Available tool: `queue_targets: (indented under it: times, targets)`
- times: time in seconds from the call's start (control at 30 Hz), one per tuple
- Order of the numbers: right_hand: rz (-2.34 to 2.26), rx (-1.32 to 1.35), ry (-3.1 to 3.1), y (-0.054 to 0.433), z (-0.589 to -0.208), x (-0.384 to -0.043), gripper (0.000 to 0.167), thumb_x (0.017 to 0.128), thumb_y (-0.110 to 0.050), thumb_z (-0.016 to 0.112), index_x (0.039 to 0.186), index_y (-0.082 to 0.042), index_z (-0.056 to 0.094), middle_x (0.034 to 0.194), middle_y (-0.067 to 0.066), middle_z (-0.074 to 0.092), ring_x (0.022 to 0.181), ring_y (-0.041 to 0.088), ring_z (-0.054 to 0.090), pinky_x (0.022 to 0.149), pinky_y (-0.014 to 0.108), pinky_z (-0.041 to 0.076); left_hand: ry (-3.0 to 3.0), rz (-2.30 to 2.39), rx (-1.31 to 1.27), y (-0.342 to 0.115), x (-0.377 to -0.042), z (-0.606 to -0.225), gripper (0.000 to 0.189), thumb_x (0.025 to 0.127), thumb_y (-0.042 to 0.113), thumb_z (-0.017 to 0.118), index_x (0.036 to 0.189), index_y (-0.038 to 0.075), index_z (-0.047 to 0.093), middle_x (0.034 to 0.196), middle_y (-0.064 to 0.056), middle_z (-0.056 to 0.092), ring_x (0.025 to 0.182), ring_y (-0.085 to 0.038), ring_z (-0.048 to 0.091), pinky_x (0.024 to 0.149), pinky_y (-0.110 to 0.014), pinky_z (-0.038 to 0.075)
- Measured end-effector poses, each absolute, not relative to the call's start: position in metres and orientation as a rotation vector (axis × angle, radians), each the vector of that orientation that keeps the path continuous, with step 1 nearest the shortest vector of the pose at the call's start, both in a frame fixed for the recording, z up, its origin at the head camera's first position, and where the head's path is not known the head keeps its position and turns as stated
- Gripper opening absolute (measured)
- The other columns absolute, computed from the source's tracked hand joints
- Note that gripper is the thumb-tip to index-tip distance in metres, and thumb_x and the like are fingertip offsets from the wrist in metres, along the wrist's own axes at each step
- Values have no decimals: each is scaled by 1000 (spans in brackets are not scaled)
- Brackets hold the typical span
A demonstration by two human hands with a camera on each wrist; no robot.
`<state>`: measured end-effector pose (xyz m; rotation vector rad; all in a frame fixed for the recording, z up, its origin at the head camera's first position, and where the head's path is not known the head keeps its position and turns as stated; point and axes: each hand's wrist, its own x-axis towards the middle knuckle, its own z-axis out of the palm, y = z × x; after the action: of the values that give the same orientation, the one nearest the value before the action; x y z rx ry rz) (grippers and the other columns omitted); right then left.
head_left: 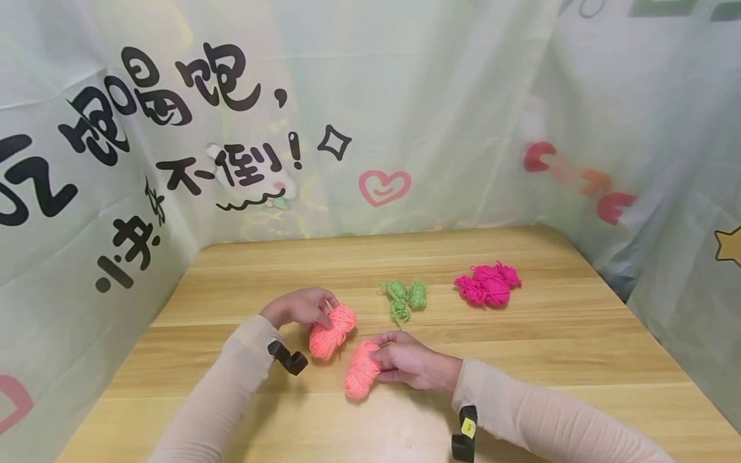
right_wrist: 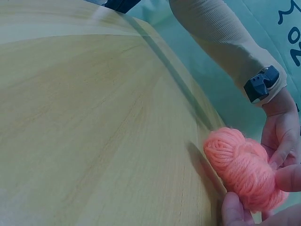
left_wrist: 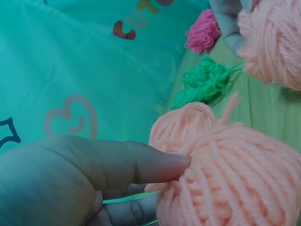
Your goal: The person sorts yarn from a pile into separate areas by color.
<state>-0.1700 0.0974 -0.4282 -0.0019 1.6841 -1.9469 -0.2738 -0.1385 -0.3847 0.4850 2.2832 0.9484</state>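
Two coral-pink balls of yarn are held above the wooden table, one in each hand. My left hand (head_left: pixel 302 306) pinches the farther yarn ball (head_left: pixel 330 335); in the left wrist view its thumb (left_wrist: pixel 141 162) presses into the strands, and a loose end sticks up. With thumb and fingers my right hand (head_left: pixel 413 361) grips the nearer yarn ball (head_left: pixel 361 374) by its side. That ball (right_wrist: pixel 244 172) shows a narrowed middle in the right wrist view. The two balls are close together but apart in the head view.
Behind the hands lie small green yarn bundles (head_left: pixel 417 296) with loose strands. Farther right is a cluster of magenta yarn (head_left: pixel 492 286). The wooden table (head_left: pixel 579 347) is bordered by printed curtains (head_left: pixel 451 128) at the back and sides. Each wrist wears a black camera.
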Motion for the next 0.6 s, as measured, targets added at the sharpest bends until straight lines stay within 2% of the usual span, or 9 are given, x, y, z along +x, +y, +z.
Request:
queue_targets:
  times: [0.27,0.6]
  targets:
    - [-1937,-3,1693,96,-430,-169,36,86,2,60,118,6,43,81,7,57,71,16,56,71,32,54,2293,969,487,-139,-275,-382,35,82,-4,66,116,-4,56,81,-9,59,57,-13,51,54,-28,47]
    - [-1922,-10,1711,94,-430,-169,34,86,3,59,116,6,43,85,9,58,76,19,58,77,38,54,2271,1030,420,-144,-279,-381,39,82,-2,67,118,-4,54,85,-10,57,66,-16,53,59,-31,50]
